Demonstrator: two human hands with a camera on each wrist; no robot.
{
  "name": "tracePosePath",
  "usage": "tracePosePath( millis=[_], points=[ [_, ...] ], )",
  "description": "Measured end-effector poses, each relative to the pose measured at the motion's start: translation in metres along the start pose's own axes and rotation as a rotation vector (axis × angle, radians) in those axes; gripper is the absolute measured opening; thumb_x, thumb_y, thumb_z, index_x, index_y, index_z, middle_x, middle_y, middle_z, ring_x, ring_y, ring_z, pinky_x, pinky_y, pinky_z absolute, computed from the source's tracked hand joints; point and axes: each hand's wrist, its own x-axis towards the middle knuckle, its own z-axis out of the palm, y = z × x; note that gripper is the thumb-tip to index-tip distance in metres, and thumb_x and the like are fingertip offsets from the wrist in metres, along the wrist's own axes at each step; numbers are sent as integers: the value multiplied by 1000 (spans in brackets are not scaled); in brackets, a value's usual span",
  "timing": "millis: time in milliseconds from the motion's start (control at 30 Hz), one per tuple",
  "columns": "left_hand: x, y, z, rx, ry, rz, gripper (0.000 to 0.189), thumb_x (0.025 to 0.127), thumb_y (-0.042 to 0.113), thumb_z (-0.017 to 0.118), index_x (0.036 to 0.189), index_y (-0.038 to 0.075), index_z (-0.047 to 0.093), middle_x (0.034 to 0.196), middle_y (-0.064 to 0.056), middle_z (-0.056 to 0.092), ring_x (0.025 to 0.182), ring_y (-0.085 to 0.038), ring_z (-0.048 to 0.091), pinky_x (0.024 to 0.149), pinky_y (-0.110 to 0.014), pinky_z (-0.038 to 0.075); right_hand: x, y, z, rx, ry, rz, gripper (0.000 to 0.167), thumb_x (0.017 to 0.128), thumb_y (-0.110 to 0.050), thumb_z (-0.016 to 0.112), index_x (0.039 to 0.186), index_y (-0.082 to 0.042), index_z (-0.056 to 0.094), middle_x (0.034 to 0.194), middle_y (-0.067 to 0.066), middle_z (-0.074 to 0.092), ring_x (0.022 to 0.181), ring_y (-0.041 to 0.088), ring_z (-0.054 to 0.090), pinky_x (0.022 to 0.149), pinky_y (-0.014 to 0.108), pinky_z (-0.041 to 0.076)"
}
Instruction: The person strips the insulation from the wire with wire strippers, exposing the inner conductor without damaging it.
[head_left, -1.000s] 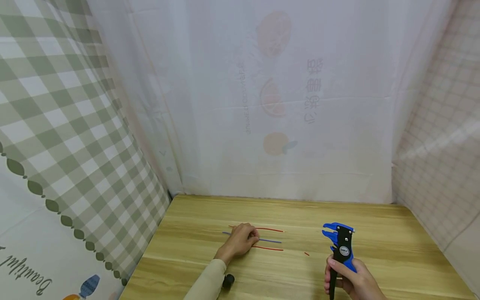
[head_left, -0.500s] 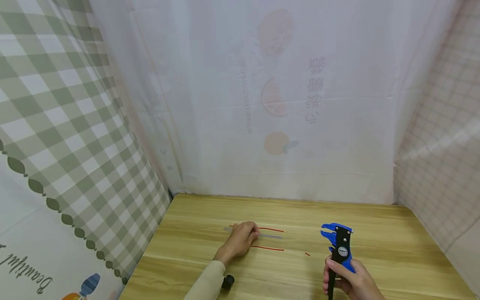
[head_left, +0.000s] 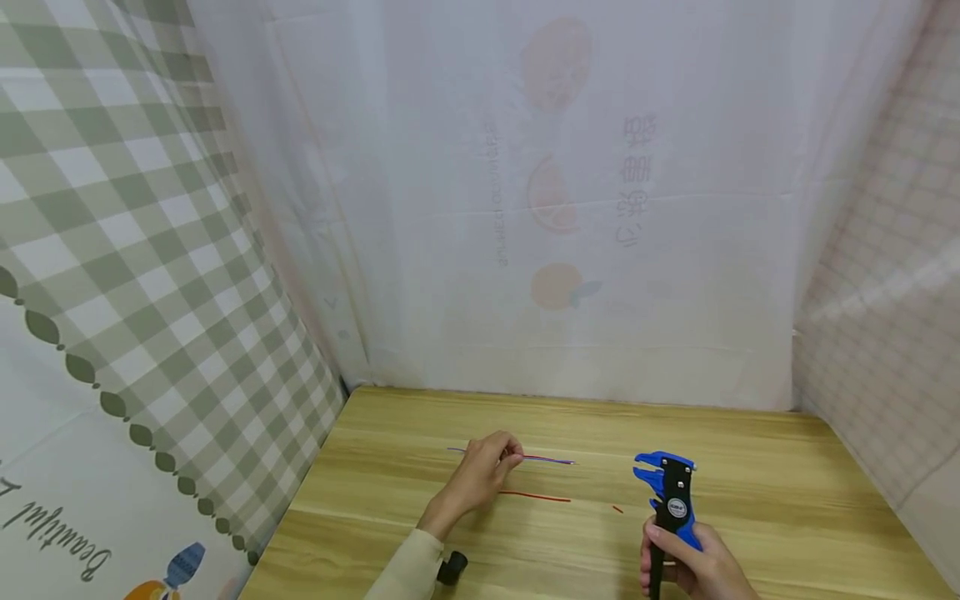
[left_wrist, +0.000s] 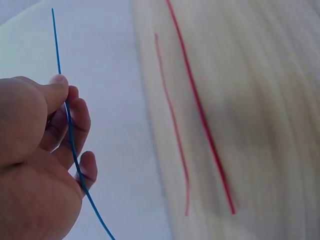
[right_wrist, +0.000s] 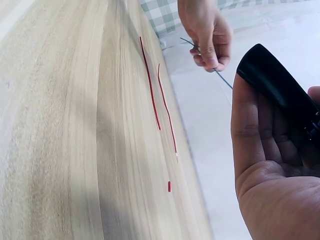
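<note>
My left hand (head_left: 480, 475) pinches a blue wire (left_wrist: 56, 42) between thumb and fingers, raised off the table. In the left wrist view the wire runs down past the palm with a slight bend. Two red wires lie on the table: a nearer one (left_wrist: 201, 112) and a farther one (left_wrist: 173, 122). The farther wire shows a bare metal end in the right wrist view. With my right hand (head_left: 693, 560) I grip a blue and black wire stripper (head_left: 677, 504) by its handles, its head up and pointing left. Its black handle end (right_wrist: 275, 75) fills the palm.
A short red offcut (right_wrist: 169, 186) lies on the wooden table (head_left: 765, 483), between the red wires and the stripper. A small black object (head_left: 452, 568) is beside the left sleeve. A white curtain (head_left: 420, 317) hangs behind the table, with a checked cloth (head_left: 187, 275) at left.
The blue wire, lying between the red ones before, has come up in my left hand and moved away from me. My right hand and the stripper have shifted slightly left.
</note>
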Motion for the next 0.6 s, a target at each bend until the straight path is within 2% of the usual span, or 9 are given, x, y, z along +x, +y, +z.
tracePosePath(
  millis=[67, 200, 400, 600],
  points=[
    [0, 7, -2, 9, 19, 39, 7, 113, 20, 68, 107, 16, 69, 96, 4, 71, 83, 0, 53, 86, -26, 39, 0, 0, 0, 2, -2, -1, 36, 123, -17, 40, 109, -14, 73, 98, 0, 78, 92, 20, 79, 94, 45, 69],
    [1, 20, -6, 6, 37, 87, 9, 113, 18, 67, 107, 12, 70, 96, 0, 71, 84, -1, 55, 82, -20, 45, 0, 0, -2, -1, -6, -2, 34, 123, -18, 42, 110, -13, 72, 97, 0, 78, 91, 21, 79, 93, 45, 70],
    [-1, 35, -17, -41, 35, 90, 11, 116, 17, 63, 112, 10, 70, 102, -2, 72, 90, -3, 56, 85, -22, 50, 3, -1, 1, -12, -2, 9, 34, 123, -20, 42, 110, -12, 72, 97, 1, 78, 91, 21, 79, 93, 44, 70],
    [-4, 48, -26, -41, 50, 85, 7, 114, 15, 67, 115, 10, 73, 106, 0, 74, 96, -6, 60, 92, -25, 48, 5, -1, 2, -10, -17, 5, 33, 123, -18, 42, 110, -12, 72, 98, 1, 78, 91, 21, 79, 93, 44, 70]
  ],
)
